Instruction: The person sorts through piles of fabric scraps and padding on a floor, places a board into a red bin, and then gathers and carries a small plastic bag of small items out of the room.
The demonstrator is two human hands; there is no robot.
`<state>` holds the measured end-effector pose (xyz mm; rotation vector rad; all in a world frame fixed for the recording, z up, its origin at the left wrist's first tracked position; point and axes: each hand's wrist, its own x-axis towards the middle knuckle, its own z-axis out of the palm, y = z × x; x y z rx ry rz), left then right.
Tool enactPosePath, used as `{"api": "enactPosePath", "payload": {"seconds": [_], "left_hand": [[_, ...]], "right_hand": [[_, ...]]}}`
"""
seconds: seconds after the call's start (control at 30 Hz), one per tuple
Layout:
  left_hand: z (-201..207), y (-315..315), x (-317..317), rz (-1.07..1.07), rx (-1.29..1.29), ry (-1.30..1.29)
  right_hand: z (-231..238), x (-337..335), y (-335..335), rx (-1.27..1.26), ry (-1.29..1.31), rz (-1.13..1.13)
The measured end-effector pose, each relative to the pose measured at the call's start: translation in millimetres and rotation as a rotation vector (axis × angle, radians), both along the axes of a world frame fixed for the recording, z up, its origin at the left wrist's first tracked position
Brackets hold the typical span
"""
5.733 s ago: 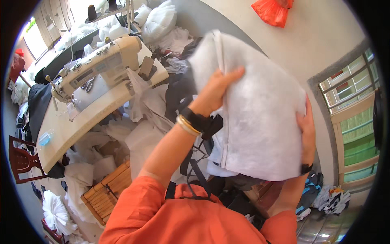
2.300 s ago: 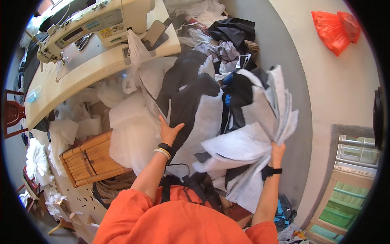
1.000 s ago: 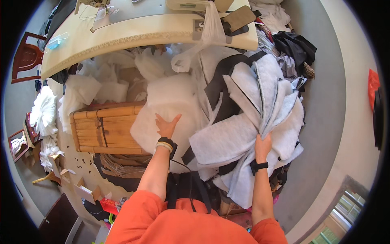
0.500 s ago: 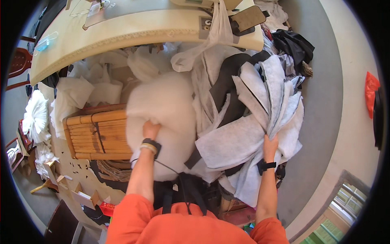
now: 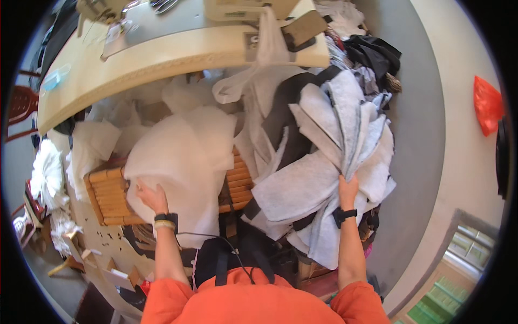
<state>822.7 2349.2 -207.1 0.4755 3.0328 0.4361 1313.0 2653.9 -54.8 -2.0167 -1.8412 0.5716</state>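
Note:
My left hand (image 5: 152, 198) rests at the left side of a soft pile of white wadding sheets (image 5: 186, 146), its fingers apart. The wadding lies across a slatted bamboo bench (image 5: 110, 194), which shows on both sides of it. On the right, my right hand (image 5: 348, 189) is closed round the gathered middle of a bundle of grey-white felt-like fabric pieces (image 5: 294, 186). The pieces fan out above and below the grip, and some have dark undersides.
A cream sewing table (image 5: 178, 56) spans the far side, with part of a sewing machine (image 5: 100, 9) and a phone-like slab (image 5: 305, 28) on it. A white plastic bag (image 5: 270, 48) hangs over its edge. More white wadding (image 5: 94, 143) lies underneath. A black bag (image 5: 372, 54) sits far right.
My left hand has moved left with the white wadding, let go of its middle and spread its fingers. More bench shows to the right. My right hand keeps its grip.

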Motion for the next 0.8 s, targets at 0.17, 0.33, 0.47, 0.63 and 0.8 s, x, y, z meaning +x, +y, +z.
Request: {"api": "enactPosePath", "payload": {"seconds": [0.17, 0.33, 0.47, 0.63, 0.8], "left_hand": [[35, 83, 81, -0.183, 0.6, -0.891], [-6, 180, 178, -0.195, 0.594, -1.249], [-50, 235, 224, -0.143, 0.487, -1.491], [-114, 265, 311, -0.134, 0.826, -1.626], [-47, 295, 402, -0.574, 0.524, -1.168]], "right_hand": [[-2, -7, 5, -0.006, -0.1, -0.006], [5, 0, 3, -0.005, -0.101, -0.021], [5, 24, 7, -0.096, -0.048, -0.088], [-6, 40, 8, -0.109, 0.148, -0.098], [-20, 120, -2, -0.039, 0.303, -0.149]]}}
